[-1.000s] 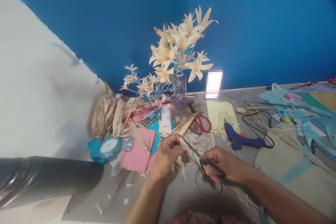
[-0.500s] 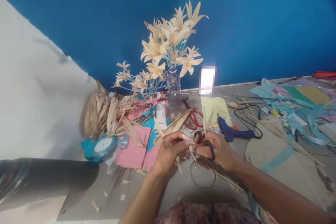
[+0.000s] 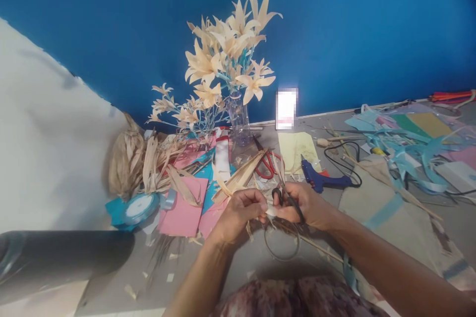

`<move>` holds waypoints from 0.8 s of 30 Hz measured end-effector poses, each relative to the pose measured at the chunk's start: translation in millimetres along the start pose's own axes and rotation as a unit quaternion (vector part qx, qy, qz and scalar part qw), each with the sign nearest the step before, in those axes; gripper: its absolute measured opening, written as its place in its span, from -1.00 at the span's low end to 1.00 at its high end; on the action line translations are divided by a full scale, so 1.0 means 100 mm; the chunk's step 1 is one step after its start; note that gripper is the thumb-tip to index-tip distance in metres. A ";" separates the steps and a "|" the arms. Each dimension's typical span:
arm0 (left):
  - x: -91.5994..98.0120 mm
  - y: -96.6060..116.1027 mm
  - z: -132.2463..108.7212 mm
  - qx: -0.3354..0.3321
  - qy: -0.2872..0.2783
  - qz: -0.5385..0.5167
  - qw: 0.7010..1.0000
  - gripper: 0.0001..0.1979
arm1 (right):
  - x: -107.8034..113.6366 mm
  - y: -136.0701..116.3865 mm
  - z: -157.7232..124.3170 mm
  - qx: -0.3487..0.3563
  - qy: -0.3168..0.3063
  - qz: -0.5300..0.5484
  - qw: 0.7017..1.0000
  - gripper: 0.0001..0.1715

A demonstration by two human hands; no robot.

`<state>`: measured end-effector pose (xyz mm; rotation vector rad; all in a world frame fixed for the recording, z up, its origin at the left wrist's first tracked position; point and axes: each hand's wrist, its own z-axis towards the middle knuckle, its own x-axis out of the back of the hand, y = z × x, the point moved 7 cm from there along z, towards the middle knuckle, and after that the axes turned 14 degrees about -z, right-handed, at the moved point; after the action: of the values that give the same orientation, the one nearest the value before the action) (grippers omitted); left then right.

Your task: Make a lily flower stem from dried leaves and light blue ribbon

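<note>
My left hand [image 3: 241, 213] pinches a small pale husk piece [image 3: 271, 209] near the table's front. Close beside it, my right hand [image 3: 303, 205] holds black-handled scissors [image 3: 295, 204], their blades pointing up and away from me, and its fingertips also touch the pale piece. Below both hands lies a thin wire ring [image 3: 281, 257]. Dry husk strips [image 3: 243, 176] are just beyond my left hand. Red-handled scissors [image 3: 265, 174] rest behind the hands, and a blue glue gun [image 3: 327, 178] lies to the right.
Pale flowers [image 3: 232, 34] stand in a clear bottle [image 3: 238, 121] at the back. Pink paper [image 3: 186, 213], a ribbon roll [image 3: 139, 208] and a husk bundle [image 3: 125, 163] lie left. Blue ribbons [image 3: 420, 158] are at right. A dark cylinder [image 3: 67, 257] is front left.
The camera view has shifted, moving the scene slightly left. My hands have come closer together around the pale piece, and the scissors' blades look nearer each other.
</note>
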<state>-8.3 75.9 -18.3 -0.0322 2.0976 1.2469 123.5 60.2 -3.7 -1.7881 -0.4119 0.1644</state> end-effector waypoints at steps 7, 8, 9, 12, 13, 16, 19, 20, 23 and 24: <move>0.02 -0.01 0.02 -0.015 0.018 -0.074 0.997 -0.72 | 0.19 0.06 0.08 0.007 0.098 0.097 0.990 -0.63; 0.03 -0.01 0.02 -0.022 0.025 -0.096 0.995 -0.72 | 0.19 0.07 0.09 0.008 0.104 0.112 0.988 -0.62; 0.03 -0.01 0.03 -0.028 0.032 -0.115 0.992 -0.72 | 0.18 0.08 0.10 0.010 0.104 0.123 0.987 -0.61; 0.03 -0.01 0.03 -0.049 0.050 -0.149 0.986 -0.73 | 0.09 0.08 0.11 0.016 0.086 0.123 0.989 -0.66; 0.02 -0.01 0.03 -0.056 0.052 -0.153 0.985 -0.73 | 0.06 0.08 0.11 0.017 0.084 0.116 0.989 -0.68; -0.02 -0.04 0.03 -0.066 0.062 -0.161 0.983 -0.73 | 0.02 0.07 0.09 0.025 0.105 0.097 0.989 -0.73; -0.04 -0.09 0.03 -0.071 0.087 -0.165 0.980 -0.73 | 0.02 0.05 0.08 0.025 0.136 0.093 0.986 -0.72; -0.05 -0.11 0.03 -0.075 0.093 -0.164 0.979 -0.74 | 0.02 0.05 0.08 0.024 0.140 0.093 0.985 -0.71; -0.07 -0.16 0.04 -0.081 0.088 -0.155 0.981 -0.77 | 0.00 0.07 0.09 0.016 0.138 0.093 0.986 -0.68; -0.07 -0.17 0.05 -0.080 0.084 -0.152 0.982 -0.77 | 0.00 0.09 0.09 0.013 0.135 0.096 0.986 -0.67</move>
<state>5.9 68.0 -28.9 -0.5262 2.0314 1.2542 122.2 66.7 -14.3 -1.7922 -0.0430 0.0594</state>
